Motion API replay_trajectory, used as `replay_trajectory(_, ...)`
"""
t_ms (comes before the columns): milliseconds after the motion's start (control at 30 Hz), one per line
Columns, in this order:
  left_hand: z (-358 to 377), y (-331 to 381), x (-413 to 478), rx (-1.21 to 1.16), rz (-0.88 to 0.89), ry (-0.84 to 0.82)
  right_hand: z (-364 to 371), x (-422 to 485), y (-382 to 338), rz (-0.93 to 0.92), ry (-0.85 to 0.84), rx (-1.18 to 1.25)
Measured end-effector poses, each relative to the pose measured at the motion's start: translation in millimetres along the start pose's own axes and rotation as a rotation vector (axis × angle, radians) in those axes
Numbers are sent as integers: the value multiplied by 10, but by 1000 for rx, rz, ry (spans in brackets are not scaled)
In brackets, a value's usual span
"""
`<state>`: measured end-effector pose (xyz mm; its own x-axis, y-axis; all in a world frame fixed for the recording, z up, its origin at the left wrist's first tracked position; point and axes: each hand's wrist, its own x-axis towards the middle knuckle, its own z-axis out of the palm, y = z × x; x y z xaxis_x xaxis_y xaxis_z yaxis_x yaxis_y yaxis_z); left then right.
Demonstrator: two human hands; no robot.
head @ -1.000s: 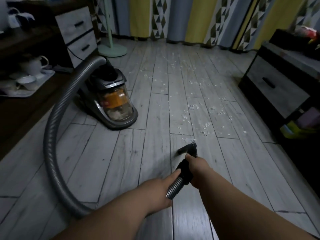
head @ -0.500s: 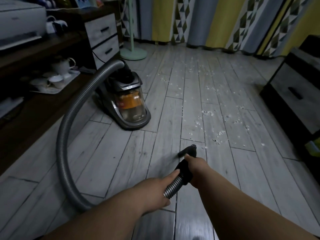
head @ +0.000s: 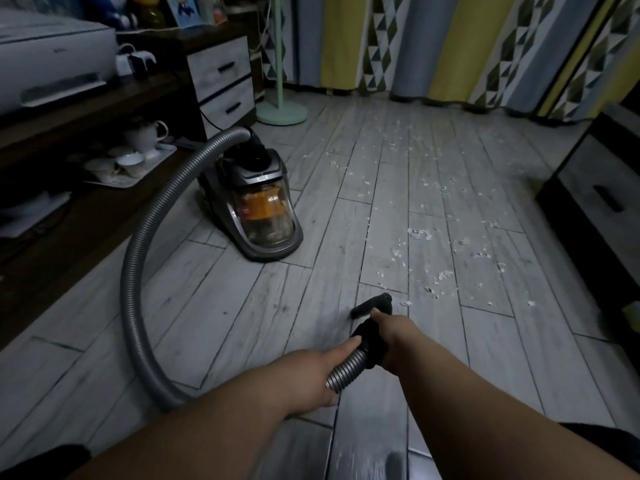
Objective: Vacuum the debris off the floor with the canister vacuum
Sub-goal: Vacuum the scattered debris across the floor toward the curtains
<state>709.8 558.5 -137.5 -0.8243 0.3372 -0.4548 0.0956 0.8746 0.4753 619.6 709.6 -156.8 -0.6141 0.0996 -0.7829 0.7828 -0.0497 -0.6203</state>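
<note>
White debris (head: pixel 440 277) lay scattered on the floor (head: pixel 242 306) just ahead and right of the black nozzle (head: pixel 372 305), whose axis pointed that way; the right hand (head: pixel 398 337) gripped its handle (head: pixel 369 341) nearest, the left hand (head: pixel 311 372) clasped the ribbed hose (head: pixel 346 370) behind

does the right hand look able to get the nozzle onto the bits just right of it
Probably yes: the right hand grips the handle, the nozzle sits just short of those bits, only bare floor lies between, and the hose curves in a loose loop.
</note>
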Motion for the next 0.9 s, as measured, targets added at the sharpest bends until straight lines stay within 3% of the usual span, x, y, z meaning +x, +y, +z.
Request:
replay_trajectory(300,-77,230,36,80,-62,-19,-143,-28,-151,39,-52,-95)
replay_trajectory(667,-212,-87,175,35,-120,26,310,197,-292,51,-92,9)
replay_trajectory(900,-112,-363,343,-54,-176,96,581,506,-292,-52,-143,0)
